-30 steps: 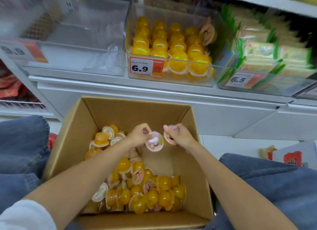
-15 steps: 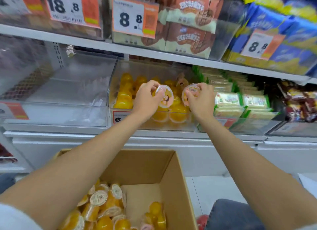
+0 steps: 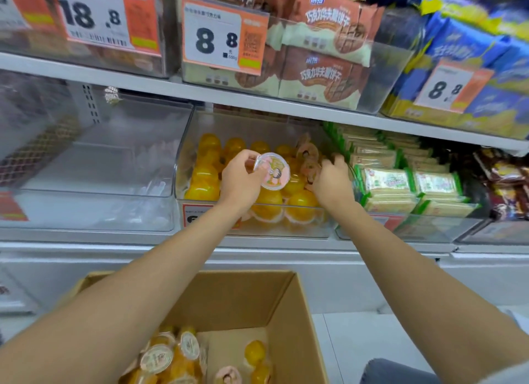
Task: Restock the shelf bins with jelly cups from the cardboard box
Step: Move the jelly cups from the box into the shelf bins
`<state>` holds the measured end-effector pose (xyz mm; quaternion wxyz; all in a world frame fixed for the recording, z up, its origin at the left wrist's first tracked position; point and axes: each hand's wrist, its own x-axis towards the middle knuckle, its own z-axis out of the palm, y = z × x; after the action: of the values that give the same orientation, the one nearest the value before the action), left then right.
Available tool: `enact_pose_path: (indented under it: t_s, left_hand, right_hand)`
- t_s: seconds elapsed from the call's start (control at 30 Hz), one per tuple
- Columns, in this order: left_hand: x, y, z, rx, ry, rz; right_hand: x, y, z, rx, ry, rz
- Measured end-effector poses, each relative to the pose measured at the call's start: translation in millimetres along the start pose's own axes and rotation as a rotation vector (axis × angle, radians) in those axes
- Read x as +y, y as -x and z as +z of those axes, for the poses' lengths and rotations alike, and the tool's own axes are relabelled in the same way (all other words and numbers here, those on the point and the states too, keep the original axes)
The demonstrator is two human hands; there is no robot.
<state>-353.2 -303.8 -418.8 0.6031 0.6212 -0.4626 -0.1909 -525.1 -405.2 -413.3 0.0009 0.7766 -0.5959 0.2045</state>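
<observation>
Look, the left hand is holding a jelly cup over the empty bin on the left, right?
Not quite. The head view shows the left hand holding the jelly cup over the middle bin, which already has yellow cups in it, not over the empty bin to its left.

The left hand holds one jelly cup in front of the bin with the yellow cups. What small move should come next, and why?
Probably lower the left hand a little and set its jelly cup into the clear bin. The cup hangs above the yellow cups already inside, and the right hand is already reaching into the bin's right side, so the middle stays free.
</observation>
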Motion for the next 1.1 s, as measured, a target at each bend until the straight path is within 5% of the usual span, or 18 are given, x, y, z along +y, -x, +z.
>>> enact_pose_path:
  t_s: [0.17,0.37,0.5,0.63,0.9,1.1]
  left_hand:
    - [17,6,13,-0.051,0.046,-0.037]
    - [39,9,35,-0.149,0.202,-0.109]
    - [34,9,27,-0.241,-0.332,0.146]
    - [14,14,3,-0.173,-0.838,0.309]
    - [-6,14,-19,-0.191,-0.504,0.187]
    - [5,45,-21,-0.13,-0.45,0.316]
  right_hand:
    - [-3,28,-35,0.172,-0.358,-0.092]
    - [-15,50,-62,-0.086,-0.759,-0.083]
    - [-1,48,-80,0.13,-0.433,-0.119]
    - [15,41,-71,0.057,-0.152,-0.107]
    - [14,46,-42,-0.079,-0.151,0.016]
    - [4,77,-45,0.153,-0.167,-0.156]
